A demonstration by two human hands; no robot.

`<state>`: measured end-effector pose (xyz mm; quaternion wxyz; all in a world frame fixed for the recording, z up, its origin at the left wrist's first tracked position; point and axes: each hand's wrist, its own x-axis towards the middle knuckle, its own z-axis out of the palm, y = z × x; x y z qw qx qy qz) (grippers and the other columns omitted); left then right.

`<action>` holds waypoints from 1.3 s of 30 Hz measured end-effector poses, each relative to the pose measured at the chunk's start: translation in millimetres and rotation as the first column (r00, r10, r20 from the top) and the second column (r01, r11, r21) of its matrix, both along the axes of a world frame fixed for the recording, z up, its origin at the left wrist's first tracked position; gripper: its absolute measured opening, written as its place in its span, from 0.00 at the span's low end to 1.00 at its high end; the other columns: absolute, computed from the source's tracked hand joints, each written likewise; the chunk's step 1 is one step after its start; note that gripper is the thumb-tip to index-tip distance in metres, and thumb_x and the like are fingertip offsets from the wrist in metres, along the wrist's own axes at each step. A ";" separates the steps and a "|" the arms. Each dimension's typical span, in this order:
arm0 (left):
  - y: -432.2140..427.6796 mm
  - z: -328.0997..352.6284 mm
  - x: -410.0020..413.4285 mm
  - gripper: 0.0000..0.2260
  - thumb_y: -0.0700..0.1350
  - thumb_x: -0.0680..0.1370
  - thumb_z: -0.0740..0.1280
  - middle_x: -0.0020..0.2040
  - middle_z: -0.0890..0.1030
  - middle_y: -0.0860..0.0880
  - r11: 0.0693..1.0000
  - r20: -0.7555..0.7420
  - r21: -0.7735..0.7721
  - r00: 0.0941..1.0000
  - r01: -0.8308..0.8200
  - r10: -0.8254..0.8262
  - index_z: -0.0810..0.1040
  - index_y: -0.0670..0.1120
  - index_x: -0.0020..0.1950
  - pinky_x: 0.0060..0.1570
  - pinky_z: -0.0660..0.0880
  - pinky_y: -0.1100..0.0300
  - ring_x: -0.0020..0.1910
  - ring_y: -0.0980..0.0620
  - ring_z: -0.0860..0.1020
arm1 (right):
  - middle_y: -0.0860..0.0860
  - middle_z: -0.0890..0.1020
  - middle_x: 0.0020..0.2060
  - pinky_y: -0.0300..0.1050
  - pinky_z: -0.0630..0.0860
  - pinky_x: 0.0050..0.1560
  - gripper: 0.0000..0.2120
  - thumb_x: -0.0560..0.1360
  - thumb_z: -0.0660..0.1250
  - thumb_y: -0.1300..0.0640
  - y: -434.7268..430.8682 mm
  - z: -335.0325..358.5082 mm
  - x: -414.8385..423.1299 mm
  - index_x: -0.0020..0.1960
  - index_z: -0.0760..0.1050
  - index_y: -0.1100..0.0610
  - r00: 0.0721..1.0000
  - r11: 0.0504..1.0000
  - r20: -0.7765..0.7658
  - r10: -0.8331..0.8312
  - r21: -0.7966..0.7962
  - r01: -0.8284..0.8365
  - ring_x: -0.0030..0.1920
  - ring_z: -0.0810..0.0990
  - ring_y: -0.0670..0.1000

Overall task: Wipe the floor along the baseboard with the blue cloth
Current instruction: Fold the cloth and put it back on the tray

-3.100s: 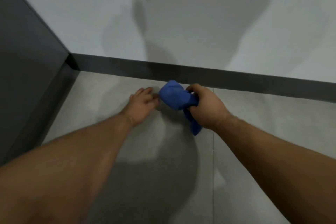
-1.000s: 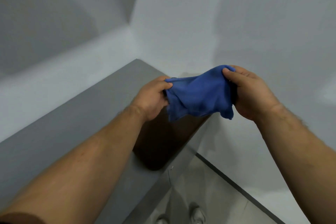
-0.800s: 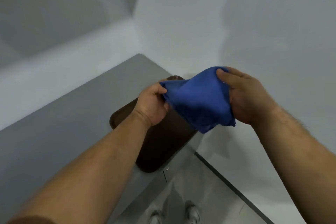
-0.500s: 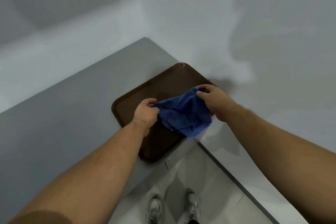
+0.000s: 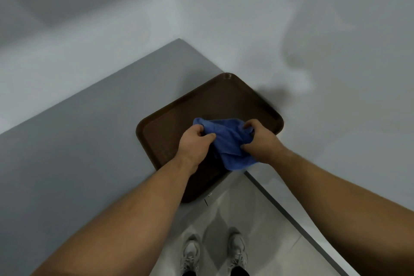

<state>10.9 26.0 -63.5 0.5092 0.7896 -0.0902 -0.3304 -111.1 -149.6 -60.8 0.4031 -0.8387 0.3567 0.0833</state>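
Observation:
The blue cloth is bunched between both my hands, low over a dark brown tray. My left hand grips its left edge and my right hand grips its right edge. A loose corner of the cloth hangs past the tray's near right edge. The dark grey baseboard runs along the foot of the white wall at the lower right, and the pale tiled floor lies below it. Whether the cloth touches the tray I cannot tell.
The tray sits on a grey counter in a corner of white walls, its near corner overhanging the counter edge. My two grey shoes stand on the floor below, close to the counter front.
I was crouched with the cloth on the floor by the baseboard. Since then the view rose to counter height, and both hands lowered the cloth from chest level down over the brown tray.

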 end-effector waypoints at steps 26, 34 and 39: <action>-76.0 -9.7 14.1 0.14 0.46 0.79 0.69 0.62 0.76 0.47 0.818 0.671 0.445 0.469 0.365 -0.574 0.79 0.48 0.64 0.57 0.77 0.51 0.60 0.46 0.74 | 0.55 0.77 0.57 0.54 0.79 0.49 0.13 0.76 0.69 0.52 -47.0 -4.1 -38.0 0.60 0.80 0.52 0.988 0.770 0.144 0.049 -0.635 0.055 0.56 0.76 0.59; -79.1 -18.5 1.4 0.12 0.46 0.82 0.65 0.63 0.76 0.49 0.783 0.640 0.544 0.454 0.301 -0.619 0.79 0.49 0.64 0.57 0.77 0.51 0.59 0.48 0.75 | 0.51 0.77 0.62 0.53 0.75 0.63 0.13 0.82 0.62 0.51 -37.1 -17.2 -30.5 0.61 0.81 0.52 0.985 0.857 -0.034 0.172 -0.488 -0.167 0.66 0.71 0.54; -74.1 -8.0 3.8 0.13 0.46 0.81 0.65 0.61 0.78 0.48 0.733 0.582 0.570 0.446 0.371 -0.679 0.80 0.49 0.65 0.59 0.77 0.50 0.59 0.47 0.78 | 0.49 0.80 0.58 0.52 0.78 0.60 0.12 0.81 0.65 0.48 -36.5 -4.4 -33.8 0.58 0.82 0.51 0.983 0.882 -0.038 0.178 -0.437 -0.177 0.59 0.77 0.52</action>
